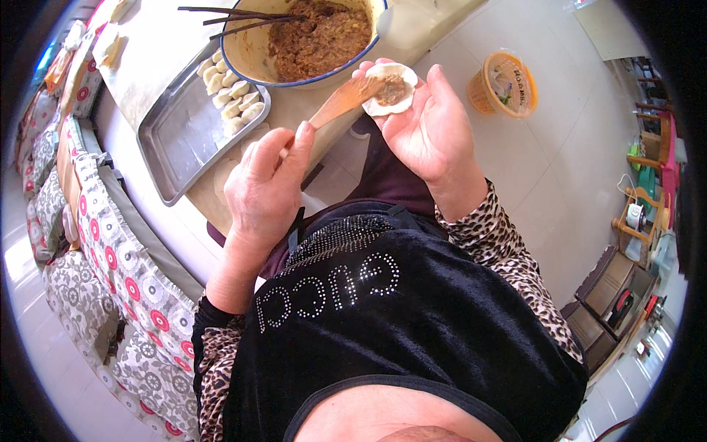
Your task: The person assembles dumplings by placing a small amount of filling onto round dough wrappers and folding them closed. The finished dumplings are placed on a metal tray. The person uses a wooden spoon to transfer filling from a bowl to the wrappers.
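My left hand (265, 182) grips the handle of a flat wooden spatula (339, 102). The spatula's far end presses on brown filling (392, 91) in a round dough wrapper (409, 77). That wrapper lies flat across the fingers of my right hand (433, 127), palm up with the thumb apart. Just beyond the hands stands an enamel bowl (243, 50) with a blue rim, part full of minced filling (326, 41). Dark chopsticks (248, 25) rest in it. Left of the bowl, a metal tray (171, 160) bears several shaped dumplings (232, 96) at its bowl-side end.
Pale flat dough rounds (223, 171) lie on the table (204, 204), partly behind my left hand. An orange plastic basket (480, 88) with a liner stands on the tiled floor (544, 166) at right. A sofa with a patterned cover (110, 259) runs along the left.
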A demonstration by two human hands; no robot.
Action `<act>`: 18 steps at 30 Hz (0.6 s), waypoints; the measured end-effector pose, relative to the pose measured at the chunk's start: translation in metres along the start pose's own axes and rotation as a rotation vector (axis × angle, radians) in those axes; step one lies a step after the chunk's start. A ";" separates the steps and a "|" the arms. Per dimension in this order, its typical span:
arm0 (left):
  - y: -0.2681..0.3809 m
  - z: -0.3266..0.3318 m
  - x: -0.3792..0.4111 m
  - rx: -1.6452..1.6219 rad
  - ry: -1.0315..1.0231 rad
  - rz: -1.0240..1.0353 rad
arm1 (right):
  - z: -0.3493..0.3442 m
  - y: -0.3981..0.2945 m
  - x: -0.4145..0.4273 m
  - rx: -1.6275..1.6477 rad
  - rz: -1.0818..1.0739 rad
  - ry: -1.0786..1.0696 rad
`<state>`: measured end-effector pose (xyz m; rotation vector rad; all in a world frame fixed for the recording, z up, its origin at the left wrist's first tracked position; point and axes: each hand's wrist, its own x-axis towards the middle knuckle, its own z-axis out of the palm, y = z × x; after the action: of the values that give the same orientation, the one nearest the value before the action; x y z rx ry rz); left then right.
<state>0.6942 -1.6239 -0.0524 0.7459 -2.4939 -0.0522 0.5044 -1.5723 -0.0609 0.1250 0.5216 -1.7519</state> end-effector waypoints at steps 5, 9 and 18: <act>0.012 0.007 0.006 -0.069 -0.076 -0.088 | 0.002 -0.002 -0.003 0.004 0.044 -0.049; 0.004 0.004 -0.003 -0.163 -0.042 -0.186 | -0.005 -0.005 0.001 0.018 0.040 -0.021; 0.022 0.013 0.005 -0.169 -0.099 -0.175 | -0.020 -0.004 0.013 0.106 0.028 -0.039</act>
<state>0.6730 -1.6090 -0.0573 0.9064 -2.4720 -0.3657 0.4936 -1.5752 -0.0822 0.1711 0.3970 -1.7510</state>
